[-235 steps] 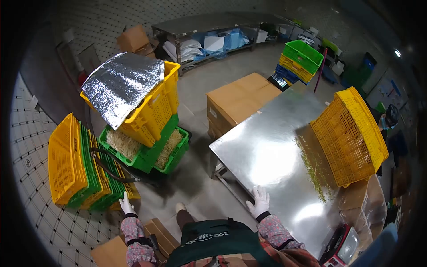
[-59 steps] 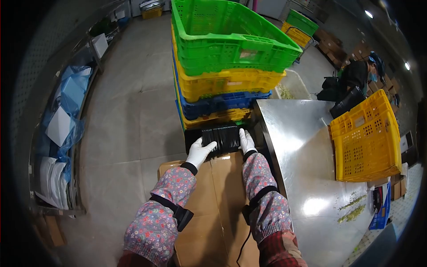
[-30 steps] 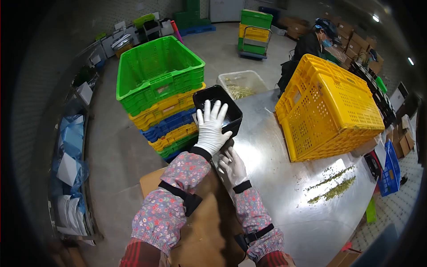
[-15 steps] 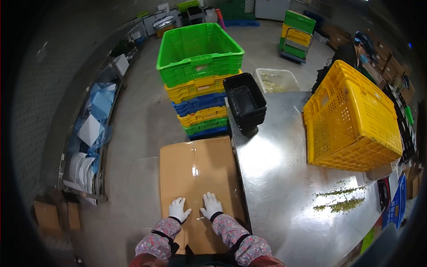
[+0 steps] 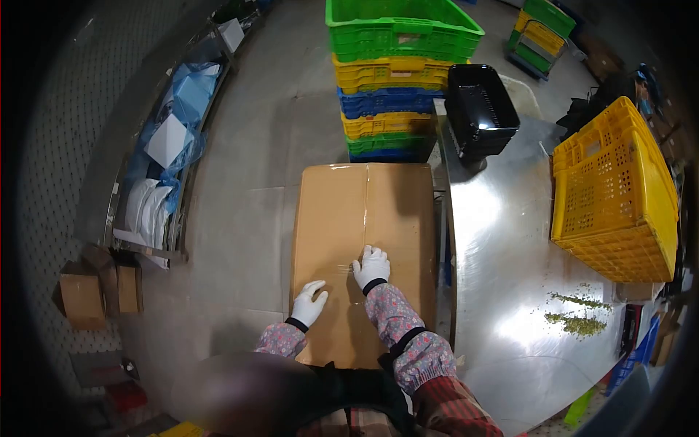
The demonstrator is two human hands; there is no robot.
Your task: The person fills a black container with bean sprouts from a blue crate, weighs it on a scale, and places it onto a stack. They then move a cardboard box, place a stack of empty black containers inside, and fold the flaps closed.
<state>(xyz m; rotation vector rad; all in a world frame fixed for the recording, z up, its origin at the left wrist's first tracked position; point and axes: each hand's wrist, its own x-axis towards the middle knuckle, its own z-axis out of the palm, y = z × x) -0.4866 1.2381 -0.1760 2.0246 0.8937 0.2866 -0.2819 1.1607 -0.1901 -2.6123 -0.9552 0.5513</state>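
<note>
A large closed cardboard box (image 5: 400,218) lies in front of me, with clear tape running along its middle seam. My right hand (image 5: 372,266), in a white glove, rests on the box top beside the seam, its fingers bent and slightly apart. Near the box's left edge is my left hand (image 5: 309,304), also gloved in white. Its thumb stands away from the fingers, and nothing shows between them. Both forearms wear flowered sleeve covers (image 5: 393,313).
Beyond the box rises a stack of green, yellow and blue crates (image 5: 393,76). On the right, a steel table (image 5: 502,291) carries black trays (image 5: 484,109), a yellow crate (image 5: 611,197) and green scraps (image 5: 579,320). A low shelf (image 5: 182,211) with bags runs along the left.
The view has shifted, so the crates and table appear farther right. My right hand has moved forward along the seam, its fingers more bent. My left hand has gone to the box's left edge.
</note>
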